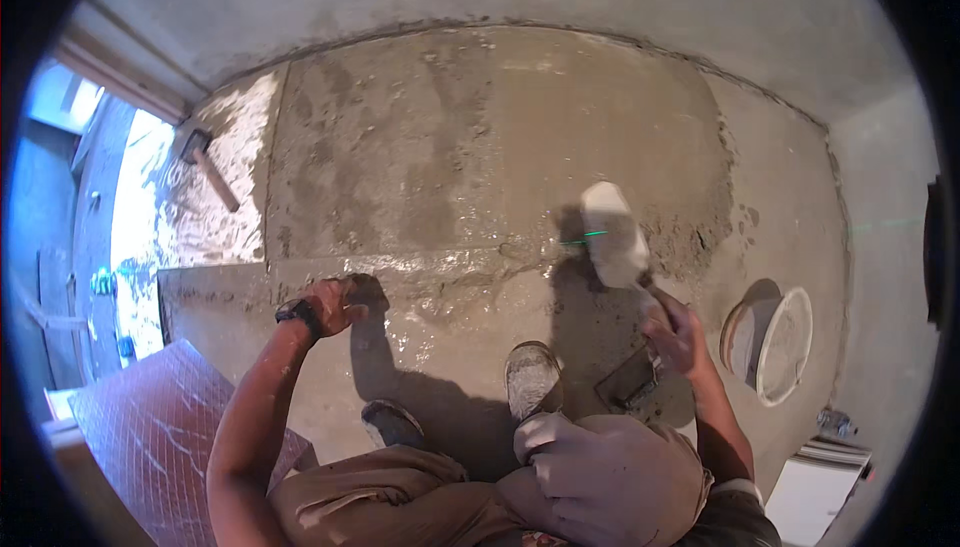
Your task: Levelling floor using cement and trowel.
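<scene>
My right hand [680, 339] grips the handle of a trowel [612, 237], its pale blade blurred and held over the near edge of a layer of wet mortar [600, 127]. A green laser line crosses the blade. My left hand [335, 309], with a dark watch at the wrist, is over the floor near the mortar's front edge. Its fingers are loosely bent and nothing shows in them. The mortar is smooth on the right, mottled and rougher on the left. Along its near edge runs a lumpy, wet strip [450, 277].
A mallet [213, 175] lies at the far left in sunlight. By my right foot sits a dark flat tool [632, 382]. A round bucket [785, 347] stands right, with a plastic bottle [838, 422] and stacked white panels [815, 492] nearer. A reddish gridded sheet [165, 437] lies left.
</scene>
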Available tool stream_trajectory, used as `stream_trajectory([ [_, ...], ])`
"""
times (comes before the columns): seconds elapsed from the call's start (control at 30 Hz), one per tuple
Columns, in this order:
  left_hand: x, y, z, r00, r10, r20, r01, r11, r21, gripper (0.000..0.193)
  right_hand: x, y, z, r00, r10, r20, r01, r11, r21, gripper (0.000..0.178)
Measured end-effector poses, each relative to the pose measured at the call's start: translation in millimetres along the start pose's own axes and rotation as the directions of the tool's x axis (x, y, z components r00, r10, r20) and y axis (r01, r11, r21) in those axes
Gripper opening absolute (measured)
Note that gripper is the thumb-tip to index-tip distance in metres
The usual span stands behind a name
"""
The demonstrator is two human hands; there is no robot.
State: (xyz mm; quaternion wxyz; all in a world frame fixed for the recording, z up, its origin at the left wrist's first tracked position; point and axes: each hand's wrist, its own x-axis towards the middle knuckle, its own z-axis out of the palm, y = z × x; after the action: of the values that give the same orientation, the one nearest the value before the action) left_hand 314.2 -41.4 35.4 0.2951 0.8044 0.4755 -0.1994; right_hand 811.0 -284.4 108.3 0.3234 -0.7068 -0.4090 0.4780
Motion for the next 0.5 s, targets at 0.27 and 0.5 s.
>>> stream_trajectory([
  [0.27, -58, -27, 13, 0.976, -0.211, 0.059, 0.214, 0.976, -0.05, 0.054, 108, -9, 77, 0.896, -0.373, 0.242, 0.443, 0.8, -0.405, 0.057],
  [0.5, -86, -31, 8, 0.967, -0.236, 0.091, 0.239, 0.971, -0.024, 0.053, 134, -29, 88, 0.914, -0.347, 0.212, 0.406, 0.806, -0.431, 0.048],
])
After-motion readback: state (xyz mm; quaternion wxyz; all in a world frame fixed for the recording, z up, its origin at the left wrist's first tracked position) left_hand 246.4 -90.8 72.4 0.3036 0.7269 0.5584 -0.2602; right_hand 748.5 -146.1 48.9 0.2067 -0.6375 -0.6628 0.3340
